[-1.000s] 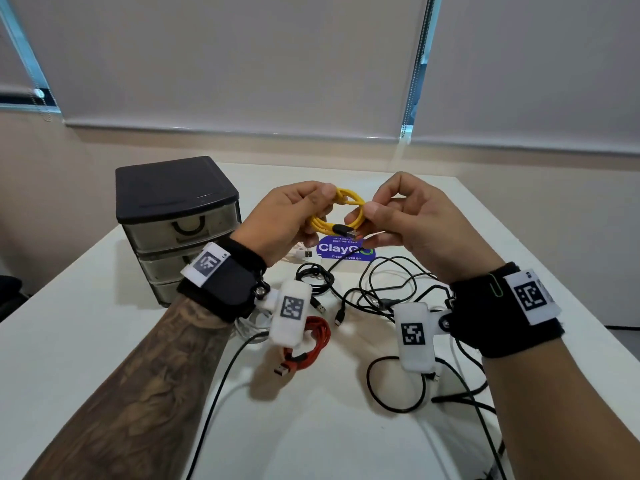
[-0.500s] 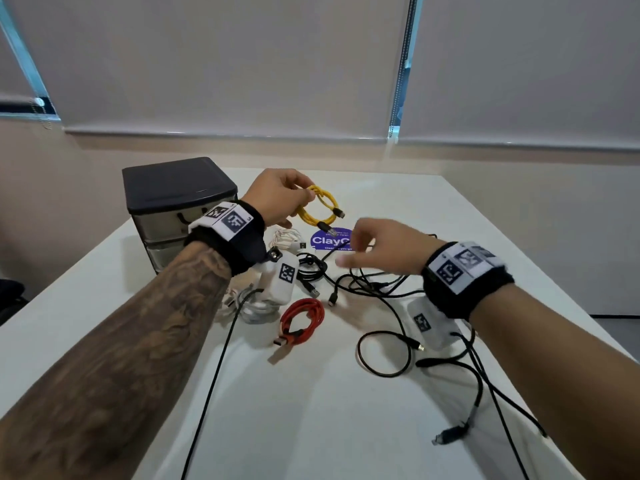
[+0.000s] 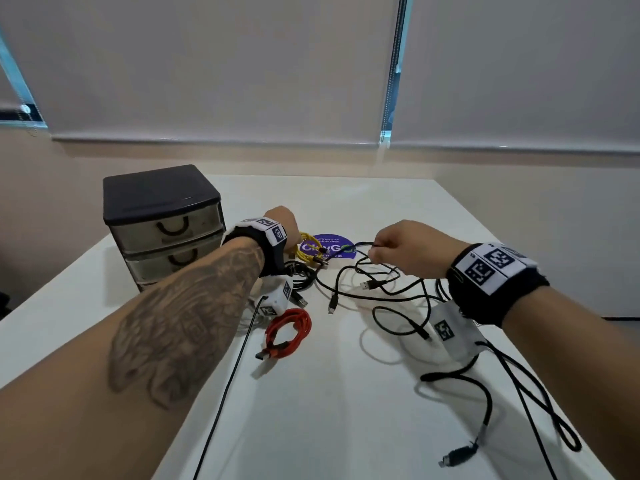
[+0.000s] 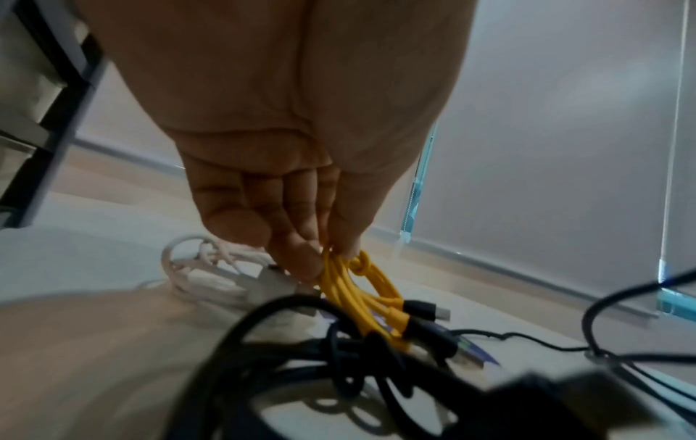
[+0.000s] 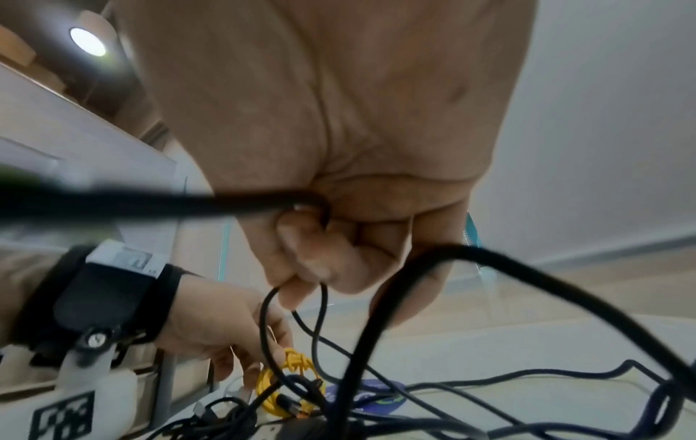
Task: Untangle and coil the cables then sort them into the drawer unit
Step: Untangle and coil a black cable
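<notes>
My left hand (image 3: 282,225) pinches the coiled yellow cable (image 3: 308,251) low over the table, right of the drawer unit (image 3: 162,223); the left wrist view shows fingertips (image 4: 305,262) closed on the yellow cable (image 4: 357,285). My right hand (image 3: 401,249) grips a strand of the tangled black cables (image 3: 374,289) and holds it above the table; the right wrist view shows that hand's fingers (image 5: 301,268) curled round the thin black cable (image 5: 320,300). A coiled red cable (image 3: 289,332) lies nearer me. All drawers look closed.
A purple round sticker (image 3: 327,247) lies on the white table (image 3: 311,427) under the yellow coil. A white coiled cable (image 4: 203,268) sits beside my left hand. Loose black cables (image 3: 485,410) trail to the right front edge. Blinds cover the windows behind.
My hands have parted. The left lowered the yellow coil towards the table by the drawers. The right let go of it, moved right and took hold of a black cable.
</notes>
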### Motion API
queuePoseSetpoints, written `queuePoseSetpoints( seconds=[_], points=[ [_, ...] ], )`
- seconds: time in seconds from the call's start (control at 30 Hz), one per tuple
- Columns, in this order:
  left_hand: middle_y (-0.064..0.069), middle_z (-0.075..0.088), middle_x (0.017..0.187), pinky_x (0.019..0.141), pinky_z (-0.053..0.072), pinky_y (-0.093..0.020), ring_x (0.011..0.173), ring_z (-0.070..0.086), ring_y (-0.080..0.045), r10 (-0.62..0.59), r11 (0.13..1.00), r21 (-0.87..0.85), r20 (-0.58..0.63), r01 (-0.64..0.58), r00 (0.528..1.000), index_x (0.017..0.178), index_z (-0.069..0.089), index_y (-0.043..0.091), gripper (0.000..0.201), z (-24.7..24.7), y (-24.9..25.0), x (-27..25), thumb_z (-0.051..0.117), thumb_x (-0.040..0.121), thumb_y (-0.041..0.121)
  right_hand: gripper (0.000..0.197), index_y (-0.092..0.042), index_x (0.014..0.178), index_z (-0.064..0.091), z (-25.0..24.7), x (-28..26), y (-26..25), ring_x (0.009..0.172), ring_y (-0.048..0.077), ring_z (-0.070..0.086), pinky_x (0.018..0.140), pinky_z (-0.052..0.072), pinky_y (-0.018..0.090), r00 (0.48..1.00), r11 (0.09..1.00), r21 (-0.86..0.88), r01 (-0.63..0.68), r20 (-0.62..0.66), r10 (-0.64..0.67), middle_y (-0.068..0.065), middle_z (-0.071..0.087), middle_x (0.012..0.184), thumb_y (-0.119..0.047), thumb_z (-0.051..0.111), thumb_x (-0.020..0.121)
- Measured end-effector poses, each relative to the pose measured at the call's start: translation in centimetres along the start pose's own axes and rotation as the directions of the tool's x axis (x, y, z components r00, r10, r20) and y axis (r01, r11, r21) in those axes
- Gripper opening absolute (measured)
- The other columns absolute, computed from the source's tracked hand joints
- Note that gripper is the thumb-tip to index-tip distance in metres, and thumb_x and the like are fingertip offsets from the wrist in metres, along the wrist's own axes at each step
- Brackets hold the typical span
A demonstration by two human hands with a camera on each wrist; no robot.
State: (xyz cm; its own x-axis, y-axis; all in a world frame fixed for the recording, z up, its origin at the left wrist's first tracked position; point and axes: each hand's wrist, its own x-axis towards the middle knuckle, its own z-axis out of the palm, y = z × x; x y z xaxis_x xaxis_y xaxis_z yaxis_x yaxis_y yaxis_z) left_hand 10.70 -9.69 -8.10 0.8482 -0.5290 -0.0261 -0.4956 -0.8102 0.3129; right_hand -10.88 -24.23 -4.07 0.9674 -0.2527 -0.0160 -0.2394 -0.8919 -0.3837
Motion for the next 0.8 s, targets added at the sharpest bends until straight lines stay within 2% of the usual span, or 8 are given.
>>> queuePoseSetpoints(
  seconds=[0.13,0.23,0.33,0.4,0.47,0.57,0.67,0.8],
  points=[
    [-0.011,0.07,0.109,0.081,0.052,-0.033,0.088,0.063,-0.026,0.01,0.999,0.032,0.011,-0.011,1.0,0.11,0.07,0.006,0.024,0.6,0.5,0.2,0.063,0.09,0.018,0.024,-0.015,0.094,0.071,-0.9,-0.3,0.2,0.063,0.017,0.051,0.068,0.05,0.031,0.997,0.991,0.136,-0.007,-0.08,0.018,-0.001,0.052,0.069,-0.034,0.058,0.099],
    [-0.006,0.064,0.112,0.083,0.045,-0.032,0.102,0.061,-0.027,0.085,0.988,-0.118,-0.122,-0.099,0.989,0.115,0.064,0.008,0.033,-0.3,1.8,-0.7,0.058,0.095,0.035,0.021,-0.014,0.097,0.073,-1.4,-0.2,0.3,0.063,0.018,0.052,0.065,0.052,0.033,0.985,0.957,0.29,-0.013,-0.159,0.062,-0.003,0.052,0.071,-0.028,0.057,0.1],
    [-0.005,0.071,0.098,0.066,0.044,-0.024,0.076,0.06,-0.017,0.212,0.812,-0.515,-0.179,-0.275,0.961,0.1,0.068,0.01,0.034,-1.5,4.6,-3.4,0.052,0.098,0.04,0.021,-0.013,0.1,0.071,-1.9,-0.1,0.1,0.052,0.011,0.045,0.062,0.049,0.033,0.982,0.868,0.497,-0.008,-0.159,0.1,-0.005,0.051,0.064,-0.014,0.05,0.1],
    [-0.005,0.075,0.094,0.052,0.04,-0.022,0.065,0.061,-0.016,0.277,0.661,-0.711,-0.063,-0.238,0.959,0.098,0.069,0.011,0.026,-2.3,6.2,-5.4,0.054,0.097,0.031,0.021,-0.013,0.099,0.067,-2.4,-0.2,-0.4,0.05,0.011,0.047,0.057,0.045,0.029,0.975,0.788,0.616,0.018,-0.184,0.122,-0.002,0.058,0.062,-0.007,0.047,0.098],
    [-0.007,0.075,0.099,0.052,0.041,-0.023,0.07,0.066,-0.02,0.348,0.591,-0.786,0.043,-0.183,0.937,0.102,0.068,0.011,0.017,-2.6,6.8,-6.9,0.056,0.093,0.018,0.018,-0.014,0.102,0.061,-3.1,-0.5,-1.0,0.053,0.013,0.052,0.053,0.045,0.027,0.97,0.682,0.73,0.046,-0.197,0.144,0.004,0.069,0.071,-0.004,0.046,0.097],
    [-0.006,0.072,0.095,0.058,0.048,-0.027,0.075,0.067,-0.017,0.418,0.606,-0.747,0.007,-0.273,0.908,0.1,0.07,0.014,0.011,-2.4,6.8,-7.8,0.064,0.091,0.014,0.017,-0.014,0.102,0.059,-4.2,-1.0,-1.8,0.052,0.015,0.055,0.048,0.046,0.025,0.979,0.549,0.832,0.084,-0.172,0.111,0.012,0.074,0.084,-0.004,0.045,0.099],
    [-0.001,0.064,0.083,0.061,0.051,-0.032,0.066,0.062,-0.013,0.396,0.611,-0.721,-0.08,-0.327,0.915,0.093,0.071,0.012,0.009,-2.0,6.1,-7.6,0.068,0.091,0.02,0.016,-0.012,0.102,0.063,-5.1,-1.4,-2.6,0.043,0.01,0.04,0.043,0.037,0.022,0.975,0.565,0.812,0.149,-0.215,0.052,0.005,0.065,0.075,-0.006,0.049,0.1],
    [0.004,0.061,0.079,0.056,0.053,-0.03,0.056,0.056,-0.01,0.399,0.724,-0.568,-0.118,-0.391,0.909,0.088,0.071,0.017,0.007,-1.4,4.8,-7.3,0.068,0.091,0.023,0.017,-0.015,0.091,0.063,-7.4,-1.7,-4.3,0.042,0.007,0.027,0.04,0.02,0.018,0.909,0.532,0.793,0.297,-0.405,0.097,-0.001,0.047,0.061,-0.004,0.051,0.097]
  ],
)
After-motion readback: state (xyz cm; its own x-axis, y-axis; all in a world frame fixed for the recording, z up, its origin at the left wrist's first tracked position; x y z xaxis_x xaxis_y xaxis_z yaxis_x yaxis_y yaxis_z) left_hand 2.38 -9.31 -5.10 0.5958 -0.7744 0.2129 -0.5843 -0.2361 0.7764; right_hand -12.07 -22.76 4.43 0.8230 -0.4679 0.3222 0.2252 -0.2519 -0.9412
